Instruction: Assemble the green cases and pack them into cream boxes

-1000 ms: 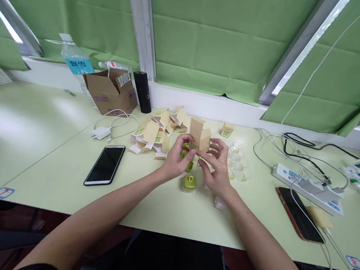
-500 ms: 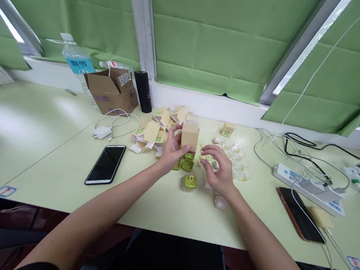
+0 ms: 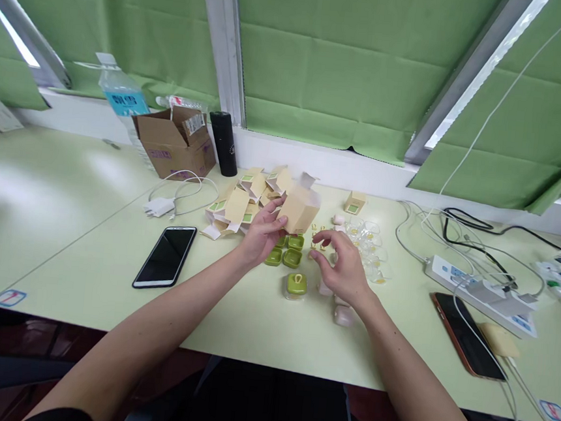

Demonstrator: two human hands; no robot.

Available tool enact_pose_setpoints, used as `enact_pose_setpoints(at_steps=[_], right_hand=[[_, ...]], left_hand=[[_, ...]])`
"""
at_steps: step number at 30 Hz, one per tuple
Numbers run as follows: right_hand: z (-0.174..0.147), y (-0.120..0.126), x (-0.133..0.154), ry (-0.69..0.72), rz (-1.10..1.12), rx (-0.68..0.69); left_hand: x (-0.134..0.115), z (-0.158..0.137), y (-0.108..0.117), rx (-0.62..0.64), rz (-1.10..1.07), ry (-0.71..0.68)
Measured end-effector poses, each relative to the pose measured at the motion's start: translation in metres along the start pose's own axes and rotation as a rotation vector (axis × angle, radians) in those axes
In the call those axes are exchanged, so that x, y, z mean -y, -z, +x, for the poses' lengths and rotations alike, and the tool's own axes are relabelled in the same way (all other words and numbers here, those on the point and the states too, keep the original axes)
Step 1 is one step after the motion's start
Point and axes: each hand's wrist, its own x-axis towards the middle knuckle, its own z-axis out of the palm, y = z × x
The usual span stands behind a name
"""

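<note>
My left hand (image 3: pixel 265 231) is closed on a small beige carton (image 3: pixel 300 210), tilted, with a pale flap raised at its top. My right hand (image 3: pixel 339 263) hovers to the right of it, thumb and fingers apart, nothing between them. Below the carton lie several green square lids (image 3: pixel 292 258). Small yellow rings (image 3: pixel 314 235) are grouped near my right fingertips. Closer to me stands a clear jar with a green lid (image 3: pixel 296 286). Clear cups with yellow spots (image 3: pixel 369 248) and a pale pink rounded piece (image 3: pixel 343 315) lie around my right hand, which partly hides some.
Flattened beige cartons (image 3: pixel 234 208) are heaped left of my left hand; one formed carton (image 3: pixel 354 202) stands at the back. A phone (image 3: pixel 164 257), charger (image 3: pixel 159 207), cardboard box (image 3: pixel 175 145) and black flask (image 3: pixel 223 143) are left. Rightward are a power strip (image 3: pixel 482 295) and another phone (image 3: pixel 469 334).
The carton in my left hand has tipped over to the right, and its top flap now shows raised. My right hand has barely moved.
</note>
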Motion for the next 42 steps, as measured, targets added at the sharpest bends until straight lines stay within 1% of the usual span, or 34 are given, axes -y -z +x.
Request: enact_pose_setpoints(at_steps=[5, 9, 10, 12, 15, 18, 22, 23, 26, 29, 31, 34, 37, 39, 42], right_hand=[[-0.001, -0.004, 0.003, -0.087, 0.151, -0.036], [-0.002, -0.011, 0.006, -0.199, 0.335, -0.062], [-0.002, -0.013, 0.006, -0.224, 0.385, -0.052], [-0.001, -0.015, 0.005, -0.251, 0.467, -0.036], [-0.001, -0.016, 0.004, -0.245, 0.496, -0.045], [-0.001, -0.016, 0.005, -0.221, 0.424, -0.004], [-0.003, -0.009, 0.010, -0.149, 0.293, 0.158], [-0.003, -0.005, 0.012, -0.121, 0.241, 0.207], [-0.002, 0.008, 0.019, -0.022, 0.000, 0.388], [-0.003, 0.014, 0.027, 0.066, -0.229, 0.567], [-0.005, 0.012, 0.031, 0.109, -0.344, 0.617], [-0.007, 0.004, 0.036, 0.147, -0.478, 0.623], [-0.008, 0.005, 0.035, 0.161, -0.513, 0.593], [-0.008, 0.015, 0.032, 0.145, -0.477, 0.532], [-0.007, 0.041, 0.029, 0.080, -0.334, 0.359]], left_hand=[[-0.009, -0.004, -0.006, 0.100, 0.023, 0.060], [-0.016, -0.003, -0.006, 0.218, 0.092, 0.127], [-0.017, -0.002, -0.005, 0.251, 0.130, 0.117], [-0.022, -0.001, -0.004, 0.302, 0.239, 0.048], [-0.034, -0.005, -0.005, 0.316, 0.468, -0.092], [-0.047, -0.020, -0.007, 0.257, 0.688, -0.157], [-0.055, -0.050, -0.006, 0.198, 0.880, -0.136], [-0.055, -0.059, -0.003, 0.183, 0.913, -0.152], [-0.053, -0.084, 0.007, 0.160, 1.028, -0.223], [-0.050, -0.106, 0.015, 0.168, 1.117, -0.187], [-0.047, -0.117, 0.017, 0.196, 1.126, -0.171], [-0.041, -0.128, 0.016, 0.216, 1.130, -0.165], [-0.034, -0.131, 0.015, 0.214, 1.123, -0.129], [-0.031, -0.131, 0.014, 0.216, 1.131, -0.113], [-0.027, -0.127, 0.011, 0.239, 1.136, -0.091]])
